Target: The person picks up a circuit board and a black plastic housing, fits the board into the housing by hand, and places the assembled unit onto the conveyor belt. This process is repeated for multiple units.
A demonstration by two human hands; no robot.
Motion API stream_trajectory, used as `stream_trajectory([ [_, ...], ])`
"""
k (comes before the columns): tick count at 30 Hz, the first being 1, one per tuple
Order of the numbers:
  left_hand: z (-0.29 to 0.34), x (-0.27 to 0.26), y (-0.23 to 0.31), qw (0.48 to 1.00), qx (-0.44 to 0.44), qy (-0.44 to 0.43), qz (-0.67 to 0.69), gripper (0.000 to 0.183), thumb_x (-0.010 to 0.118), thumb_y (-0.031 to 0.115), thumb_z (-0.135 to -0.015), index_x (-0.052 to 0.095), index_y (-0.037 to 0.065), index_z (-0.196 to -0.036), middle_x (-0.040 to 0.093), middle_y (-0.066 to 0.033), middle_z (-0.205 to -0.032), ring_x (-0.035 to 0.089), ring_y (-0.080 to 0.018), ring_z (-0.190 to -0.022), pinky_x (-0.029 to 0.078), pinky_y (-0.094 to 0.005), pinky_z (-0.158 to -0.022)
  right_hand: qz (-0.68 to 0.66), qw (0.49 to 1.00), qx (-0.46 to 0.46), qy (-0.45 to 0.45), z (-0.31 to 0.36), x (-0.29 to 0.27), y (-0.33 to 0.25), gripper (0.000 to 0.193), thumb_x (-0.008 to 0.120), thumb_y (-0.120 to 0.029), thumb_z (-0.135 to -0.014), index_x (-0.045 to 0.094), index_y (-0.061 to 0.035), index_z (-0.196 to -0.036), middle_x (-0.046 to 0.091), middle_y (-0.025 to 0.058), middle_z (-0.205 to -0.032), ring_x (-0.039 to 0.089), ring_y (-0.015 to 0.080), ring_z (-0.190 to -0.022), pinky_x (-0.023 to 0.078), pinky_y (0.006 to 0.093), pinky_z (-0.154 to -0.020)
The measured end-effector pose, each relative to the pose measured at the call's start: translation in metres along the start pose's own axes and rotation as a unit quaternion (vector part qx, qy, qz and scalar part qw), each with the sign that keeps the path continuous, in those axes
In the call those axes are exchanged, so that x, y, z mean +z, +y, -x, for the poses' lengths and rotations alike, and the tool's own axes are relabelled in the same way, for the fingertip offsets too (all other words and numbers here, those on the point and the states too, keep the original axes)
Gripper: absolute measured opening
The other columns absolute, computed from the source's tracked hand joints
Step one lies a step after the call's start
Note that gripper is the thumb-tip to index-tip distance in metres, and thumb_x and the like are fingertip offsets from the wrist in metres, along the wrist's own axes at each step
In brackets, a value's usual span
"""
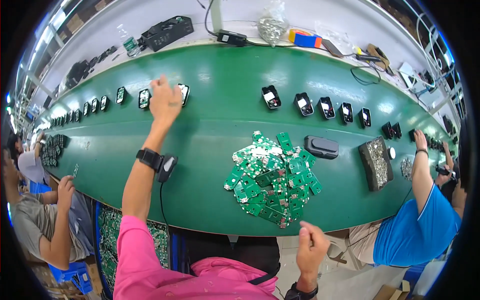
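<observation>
L hand (166, 104) is hovering between 2 blk housings (144, 99); can't tell grip. R hand (312, 248), part-curled, contents unclear, is hanging nr PCB pile (272, 177) at green bench (210, 195) edge; a careless sweep could be knocking PCBs off.

The head camera, a wide fisheye unit worn on the person's head, faces forward and steeply down over the long, glossy green workbench (215, 65), at arm's-length working range, with both the left hand (166, 102) and the right hand (312, 247) in its field. The wearer's bright pink fabric shirt (200, 285) lies nearest the lens, at the lower edge; the pale, flat back wall (240, 15) bounds the top. Straight edges bow toward the black rim.
</observation>
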State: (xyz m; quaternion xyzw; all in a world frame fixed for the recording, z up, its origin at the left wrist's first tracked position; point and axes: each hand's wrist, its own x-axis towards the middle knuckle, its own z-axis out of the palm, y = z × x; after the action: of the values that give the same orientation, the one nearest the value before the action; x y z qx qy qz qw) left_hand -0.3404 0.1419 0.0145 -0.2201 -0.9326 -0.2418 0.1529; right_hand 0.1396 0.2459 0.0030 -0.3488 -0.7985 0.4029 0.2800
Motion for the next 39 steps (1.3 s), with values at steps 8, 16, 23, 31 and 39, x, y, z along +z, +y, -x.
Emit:
stream_trajectory([
  [8, 0.009, 0.071, 0.131, 0.956, 0.214, -0.176, 0.093, 0.097, 0.078, 0.051, -0.071, 0.042, -0.004, -0.142, 0.046, -0.0263, -0.141, 0.052, -0.0411, -0.125, 0.045, -0.0459, -0.104, 0.153, 0.966, -0.207, -0.006, -0.150, 0.039, -0.032, 0.018, 0.070, -0.016, -0.089, 0.066, 0.0011, -0.089, 0.061, 0.0151, -0.076, 0.061, 0.0317, -0.069, 0.048, 0.0416, -0.063],
  [16, 0.021, 0.079, 0.114, 0.940, 0.223, -0.126, 0.226, 0.069, 0.085, 0.038, -0.065, 0.060, -0.002, -0.114, 0.066, -0.0193, -0.105, 0.063, -0.0340, -0.097, 0.051, -0.0423, -0.085, 0.315, 0.927, -0.106, -0.174, -0.230, 0.092, -0.029, 0.026, 0.076, -0.022, -0.079, 0.064, 0.0006, -0.085, 0.065, 0.0173, -0.075, 0.064, 0.0368, -0.072, 0.052, 0.0458, -0.068],
  [23, 0.098, -0.011, 0.077, 0.667, -0.123, -0.339, 0.652, 0.039, 0.069, 0.003, -0.085, 0.059, 0.003, -0.123, 0.065, -0.0077, -0.100, 0.061, -0.0096, -0.067, 0.053, -0.0217, -0.058, -0.111, 0.986, -0.055, -0.113, -0.213, 0.062, -0.055, 0.015, 0.073, -0.007, -0.081, 0.062, 0.0021, -0.086, 0.062, 0.0077, -0.079, 0.062, 0.0170, -0.074, 0.049, 0.0297, -0.063],
  [31, 0.218, -0.083, 0.064, 0.599, -0.193, -0.316, 0.710, 0.051, 0.061, 0.038, -0.098, 0.058, -0.004, -0.127, 0.071, -0.0083, -0.095, 0.069, -0.0109, -0.070, 0.058, -0.0225, -0.055, -0.061, 0.929, -0.365, -0.014, -0.063, 0.043, -0.053, 0.012, 0.068, 0.003, -0.086, 0.065, 0.0027, -0.097, 0.069, 0.0164, -0.100, 0.068, 0.0163, -0.077, 0.054, 0.0274, -0.070],
  [39, 0.285, -0.088, 0.075, 0.534, -0.252, -0.305, 0.747, 0.063, 0.045, 0.056, -0.101, 0.062, -0.002, -0.119, 0.070, -0.0082, -0.089, 0.067, -0.0119, -0.063, 0.056, -0.0259, -0.051, -0.411, 0.890, -0.159, -0.117, 0.007, 0.048, -0.068, 0.041, 0.078, 0.007, -0.075, 0.060, 0.0061, -0.112, 0.063, 0.0162, -0.113, 0.063, 0.0211, -0.105, 0.053, 0.0350, -0.090],
])
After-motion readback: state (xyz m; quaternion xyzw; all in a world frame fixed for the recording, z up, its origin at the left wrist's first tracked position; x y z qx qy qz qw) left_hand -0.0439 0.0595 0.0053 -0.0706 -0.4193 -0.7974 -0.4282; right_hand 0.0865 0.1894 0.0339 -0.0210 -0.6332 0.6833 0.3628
